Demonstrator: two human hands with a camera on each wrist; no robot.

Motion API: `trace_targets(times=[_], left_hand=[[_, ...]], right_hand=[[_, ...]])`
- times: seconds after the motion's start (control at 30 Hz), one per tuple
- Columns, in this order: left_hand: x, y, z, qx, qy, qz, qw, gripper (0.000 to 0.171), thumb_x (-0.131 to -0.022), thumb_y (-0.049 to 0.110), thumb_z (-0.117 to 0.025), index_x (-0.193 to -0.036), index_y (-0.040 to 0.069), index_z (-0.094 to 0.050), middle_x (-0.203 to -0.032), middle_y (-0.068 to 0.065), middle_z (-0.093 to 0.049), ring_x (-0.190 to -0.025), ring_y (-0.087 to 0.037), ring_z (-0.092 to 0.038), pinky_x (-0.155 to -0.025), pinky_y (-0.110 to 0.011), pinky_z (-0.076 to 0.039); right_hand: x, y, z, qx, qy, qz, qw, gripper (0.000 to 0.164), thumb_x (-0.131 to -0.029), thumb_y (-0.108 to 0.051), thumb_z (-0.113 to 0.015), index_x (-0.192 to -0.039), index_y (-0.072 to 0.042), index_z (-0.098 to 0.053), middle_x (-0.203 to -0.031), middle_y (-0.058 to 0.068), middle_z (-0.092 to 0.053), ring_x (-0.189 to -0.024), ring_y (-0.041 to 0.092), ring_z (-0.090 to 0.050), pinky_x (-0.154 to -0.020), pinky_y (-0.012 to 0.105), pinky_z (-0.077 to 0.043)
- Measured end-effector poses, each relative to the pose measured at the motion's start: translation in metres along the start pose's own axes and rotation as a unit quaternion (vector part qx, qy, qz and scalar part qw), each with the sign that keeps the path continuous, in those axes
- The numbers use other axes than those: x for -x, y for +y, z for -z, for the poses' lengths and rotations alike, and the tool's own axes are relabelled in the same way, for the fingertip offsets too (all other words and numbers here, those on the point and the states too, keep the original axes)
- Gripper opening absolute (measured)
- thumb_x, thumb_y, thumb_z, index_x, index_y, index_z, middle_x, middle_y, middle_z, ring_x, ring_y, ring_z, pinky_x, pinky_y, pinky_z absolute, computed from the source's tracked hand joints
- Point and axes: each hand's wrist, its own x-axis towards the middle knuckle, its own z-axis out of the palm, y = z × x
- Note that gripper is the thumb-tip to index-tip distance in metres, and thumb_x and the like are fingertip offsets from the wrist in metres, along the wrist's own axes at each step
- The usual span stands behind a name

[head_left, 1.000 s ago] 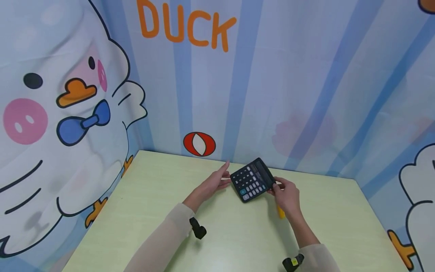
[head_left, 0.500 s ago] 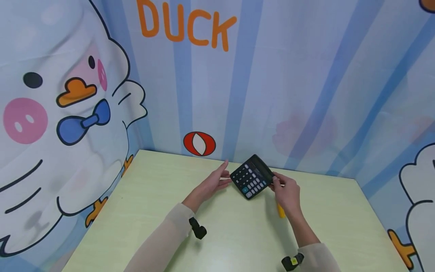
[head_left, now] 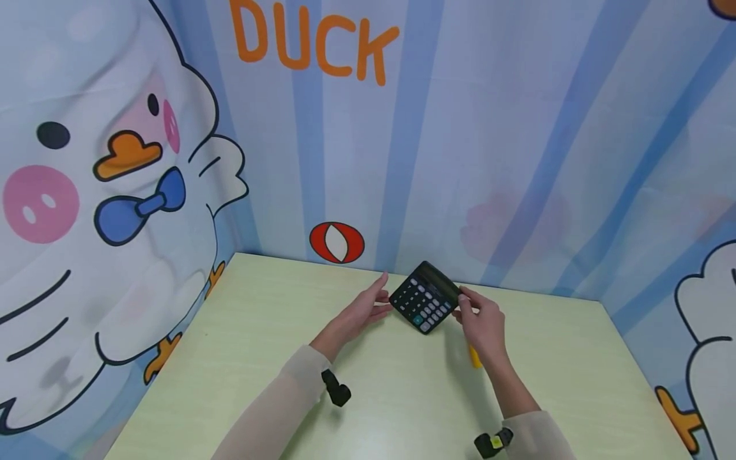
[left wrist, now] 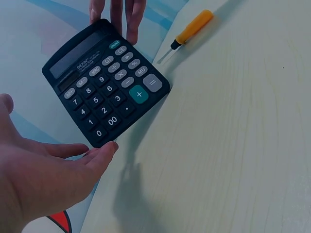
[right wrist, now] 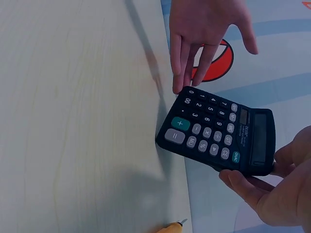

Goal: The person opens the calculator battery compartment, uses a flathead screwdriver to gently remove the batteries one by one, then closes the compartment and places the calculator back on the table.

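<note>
- The cloth [head_left: 517, 96] hangs behind, much as it was a second ago.
- The table [head_left: 276, 300] lies below the work, also unchanged.
- The right hand [head_left: 485, 326] has barely shifted; its thumb and fingers pinch the calculator by a corner at the screen end.
- The left hand [head_left: 358, 313] has barely moved either: fingers extended, tips seemingly touching the opposite, key-end corner, not wrapped round it.
- The calculator [head_left: 424, 297], tilted between both hands near the table's far edge, has just turned a little counter-clockwise in the head view. It seems a turn in the grasp, not a setting down; whether its lowest corner touches the table, I cannot tell.
- The screwdriver [left wrist: 195, 26] lies on the table near the right hand, untouched.
- The screen [left wrist: 77, 56] faces up.
</note>
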Motion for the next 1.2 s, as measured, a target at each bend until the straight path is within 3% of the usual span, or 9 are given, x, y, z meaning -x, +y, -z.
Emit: trace_targets(times=[0.17, 0.57, 0.7, 0.77, 0.83, 0.93, 1.03, 1.1, 1.2], left_hand=[[0.000, 0.001, -0.005, -0.016, 0.009, 0.009, 0.9998, 0.096, -0.105, 0.071, -0.043, -0.161, -0.006, -0.033, -0.155, -0.025, -0.040, -0.148, -0.039, -0.044, -0.124, -0.045, -0.035], [-0.001, -0.002, -0.015, -0.055, 0.024, 0.005, 0.9982, 0.100, -0.100, 0.079, -0.040, -0.166, 0.005, -0.032, -0.166, -0.020, -0.034, -0.147, -0.035, -0.044, -0.123, -0.046, -0.036], [-0.001, -0.002, -0.016, -0.077, 0.025, -0.002, 0.9967, 0.101, -0.098, 0.084, -0.038, -0.164, 0.008, -0.039, -0.145, -0.013, -0.051, -0.118, -0.026, -0.053, -0.114, -0.045, -0.042], [-0.001, -0.002, -0.017, -0.085, 0.028, -0.004, 0.9960, 0.101, -0.097, 0.086, -0.036, -0.158, 0.006, -0.045, -0.123, -0.016, -0.053, -0.093, -0.023, -0.048, -0.102, -0.045, -0.043], [-0.001, -0.002, -0.018, -0.086, 0.033, -0.007, 0.9957, 0.101, -0.096, 0.087, -0.034, -0.157, 0.007, -0.046, -0.119, -0.019, -0.052, -0.085, -0.021, -0.044, -0.097, -0.045, -0.043], [-0.001, -0.002, -0.019, -0.075, 0.033, -0.013, 0.9966, 0.101, -0.097, 0.087, -0.031, -0.159, 0.008, -0.045, -0.139, -0.022, -0.054, -0.110, -0.026, -0.059, -0.110, -0.046, -0.044], [0.000, -0.003, -0.019, -0.064, 0.031, -0.016, 0.9974, 0.103, -0.097, 0.087, -0.031, -0.163, 0.007, -0.039, -0.159, -0.017, -0.044, -0.143, -0.032, -0.047, -0.121, -0.050, -0.038], [-0.001, -0.003, -0.019, -0.056, 0.031, -0.015, 0.9978, 0.102, -0.097, 0.087, -0.032, -0.158, 0.005, -0.045, -0.148, -0.016, -0.051, -0.131, -0.031, -0.052, -0.116, -0.046, -0.042], [-0.003, -0.004, -0.019, -0.055, 0.037, -0.021, 0.9976, 0.097, -0.097, 0.086, -0.033, -0.140, 0.003, -0.056, -0.110, -0.014, -0.055, -0.086, -0.020, -0.051, -0.084, -0.034, -0.045]], right_hand=[[0.001, -0.004, -0.002, -0.008, 0.007, 0.008, 1.000, 0.041, -0.115, -0.025, -0.049, -0.147, -0.006, -0.063, -0.132, 0.025, -0.068, -0.106, 0.036, -0.076, -0.083, 0.032, -0.063], [0.003, -0.007, -0.010, 0.005, 0.031, 0.054, 0.998, 0.038, -0.113, -0.023, -0.052, -0.138, 0.001, -0.069, -0.127, 0.024, -0.073, -0.109, 0.035, -0.076, -0.089, 0.049, -0.061], [0.005, -0.008, -0.011, -0.007, 0.031, 0.038, 0.999, 0.042, -0.114, -0.026, -0.050, -0.138, 0.003, -0.067, -0.122, 0.023, -0.075, -0.112, 0.034, -0.075, -0.095, 0.053, -0.059], [0.006, -0.009, -0.012, -0.007, 0.031, 0.035, 0.999, 0.044, -0.115, -0.028, -0.049, -0.137, 0.005, -0.068, -0.121, 0.023, -0.075, -0.114, 0.035, -0.074, -0.098, 0.054, -0.057], [0.005, -0.009, -0.013, -0.007, 0.031, 0.035, 0.999, 0.045, -0.115, -0.029, -0.048, -0.135, 0.005, -0.068, -0.120, 0.023, -0.075, -0.115, 0.036, -0.073, -0.099, 0.055, -0.056], [0.005, -0.008, -0.015, -0.007, 0.035, 0.035, 0.999, 0.044, -0.115, -0.029, -0.048, -0.132, 0.005, -0.070, -0.117, 0.023, -0.076, -0.114, 0.037, -0.074, -0.098, 0.055, -0.057], [0.005, -0.007, -0.016, -0.010, 0.042, 0.036, 0.998, 0.043, -0.114, -0.030, -0.050, -0.130, 0.004, -0.072, -0.113, 0.022, -0.077, -0.110, 0.036, -0.075, -0.094, 0.054, -0.059], [0.005, -0.007, -0.017, -0.015, 0.043, 0.040, 0.998, 0.043, -0.114, -0.031, -0.051, -0.130, 0.003, -0.073, -0.111, 0.021, -0.078, -0.106, 0.035, -0.076, -0.092, 0.052, -0.060], [0.006, -0.008, -0.018, -0.031, 0.039, 0.040, 0.998, 0.042, -0.113, -0.032, -0.053, -0.131, 0.000, -0.073, -0.115, 0.020, -0.077, -0.104, 0.033, -0.077, -0.091, 0.052, -0.060]])
